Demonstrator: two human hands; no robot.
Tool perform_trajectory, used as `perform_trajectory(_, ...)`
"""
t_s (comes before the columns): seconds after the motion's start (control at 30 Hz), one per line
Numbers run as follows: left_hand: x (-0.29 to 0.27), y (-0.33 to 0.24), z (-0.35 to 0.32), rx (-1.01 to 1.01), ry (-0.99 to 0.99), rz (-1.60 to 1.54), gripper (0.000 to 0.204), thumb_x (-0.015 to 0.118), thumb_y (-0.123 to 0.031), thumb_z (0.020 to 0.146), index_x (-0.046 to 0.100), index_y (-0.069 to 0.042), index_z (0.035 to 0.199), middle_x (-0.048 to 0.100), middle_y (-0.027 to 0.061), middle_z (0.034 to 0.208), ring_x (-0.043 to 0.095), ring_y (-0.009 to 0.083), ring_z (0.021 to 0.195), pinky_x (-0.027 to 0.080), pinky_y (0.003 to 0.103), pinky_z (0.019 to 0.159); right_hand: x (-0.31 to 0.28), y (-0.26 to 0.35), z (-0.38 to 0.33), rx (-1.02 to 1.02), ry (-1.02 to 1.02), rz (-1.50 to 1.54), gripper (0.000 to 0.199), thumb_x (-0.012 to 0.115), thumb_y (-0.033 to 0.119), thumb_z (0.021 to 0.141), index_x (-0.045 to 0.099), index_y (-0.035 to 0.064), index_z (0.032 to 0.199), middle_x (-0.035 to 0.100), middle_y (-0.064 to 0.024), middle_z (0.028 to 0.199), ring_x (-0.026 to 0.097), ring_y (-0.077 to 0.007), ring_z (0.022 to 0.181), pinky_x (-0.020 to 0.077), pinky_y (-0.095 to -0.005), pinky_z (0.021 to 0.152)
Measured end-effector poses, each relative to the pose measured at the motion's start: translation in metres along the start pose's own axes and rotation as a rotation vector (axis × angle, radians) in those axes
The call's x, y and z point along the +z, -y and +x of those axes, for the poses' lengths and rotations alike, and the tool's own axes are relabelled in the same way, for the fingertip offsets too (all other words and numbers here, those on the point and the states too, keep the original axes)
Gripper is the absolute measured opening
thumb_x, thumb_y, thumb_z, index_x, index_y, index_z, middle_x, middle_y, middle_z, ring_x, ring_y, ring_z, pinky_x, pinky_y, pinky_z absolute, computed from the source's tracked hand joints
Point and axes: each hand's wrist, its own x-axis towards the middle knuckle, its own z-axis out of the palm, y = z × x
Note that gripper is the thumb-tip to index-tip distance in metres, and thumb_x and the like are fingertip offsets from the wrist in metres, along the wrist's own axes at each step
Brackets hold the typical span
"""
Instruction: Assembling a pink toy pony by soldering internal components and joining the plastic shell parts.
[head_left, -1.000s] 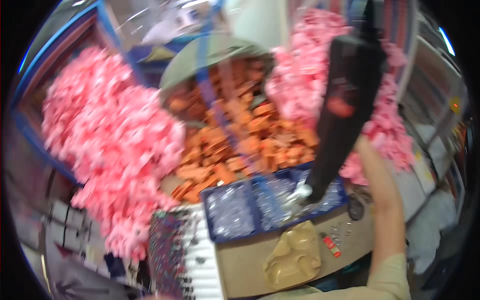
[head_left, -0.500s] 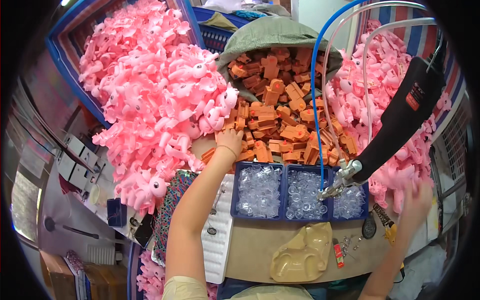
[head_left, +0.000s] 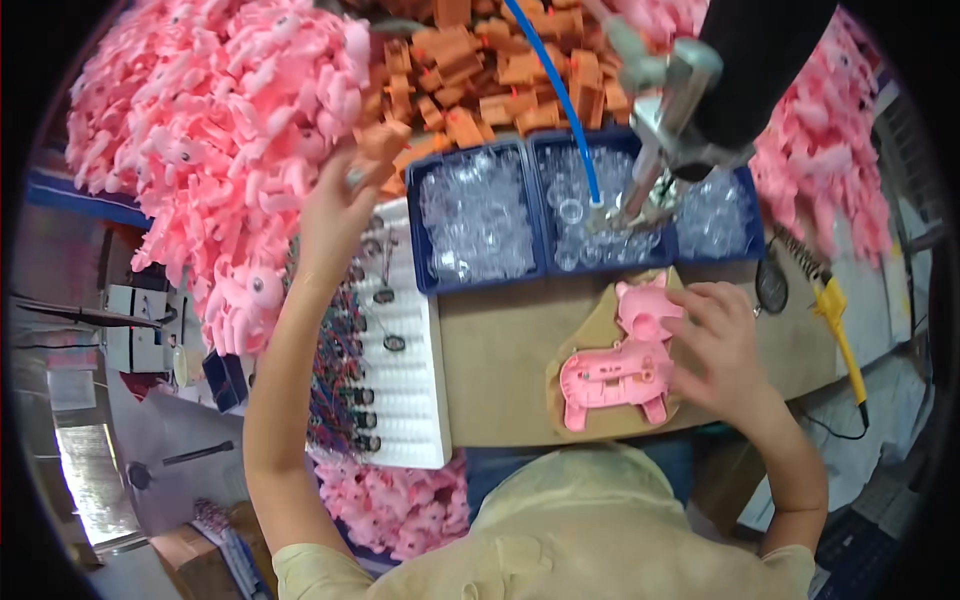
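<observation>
A pink animal-shaped toy shell half [head_left: 612, 378] lies hollow side up in the tan moulded tray [head_left: 553, 385] on the table in front of me. My right hand [head_left: 725, 350] is at the shell's right edge, its fingers spread and bent; whether the fingertips touch it is hard to tell. My left hand [head_left: 338, 200] is raised at the left, closed round an orange box-shaped plastic part [head_left: 382, 140]. It hovers between the pink heap and the orange pile.
Blue bins [head_left: 480, 285] of clear plastic pieces stand behind the tray, under a black hanging tool [head_left: 765, 80] with a blue hose [head_left: 560, 95]. Pink shells [head_left: 230, 120] are heaped left and right. A white ribbed tray [head_left: 425, 400] holds wired parts. A yellow-handled tool [head_left: 835, 315] lies right.
The view has tilted downward. A pink shell half now lies in the tan tray, with my right hand come in from the pink heap. My left hand has lifted an orange part from the pile.
</observation>
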Motion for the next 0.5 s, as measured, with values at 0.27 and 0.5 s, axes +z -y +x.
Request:
perform_trajectory(0.27,0.028,-0.098,-0.191,-0.686,0.255,-1.036,0.052,0.063,-0.014,0.081,0.042,0.001,0.127,0.056,0.0153,0.119,0.061,0.0218,0.100,0.051,0.030,0.080,0.039,0.044,-0.022,-0.005,0.251,0.007,0.057,0.074,0.030,0.069,0.054,0.0091,0.118,0.047,-0.0159,0.128,0.042,-0.0331,0.120,0.0294,-0.0485,0.098)
perform_trajectory(0.5,0.058,-0.126,-0.194,-0.775,0.706,-1.221,0.046,0.062,-0.009,0.086,0.042,0.001,0.126,0.058,0.0074,0.108,0.058,0.0124,0.095,0.048,0.024,0.079,0.007,0.040,-0.013,0.101,-0.221,0.481,0.024,0.072,0.005,0.069,0.062,0.0041,0.091,0.062,-0.0076,0.086,0.059,-0.0267,0.075,0.0454,-0.0360,0.068)
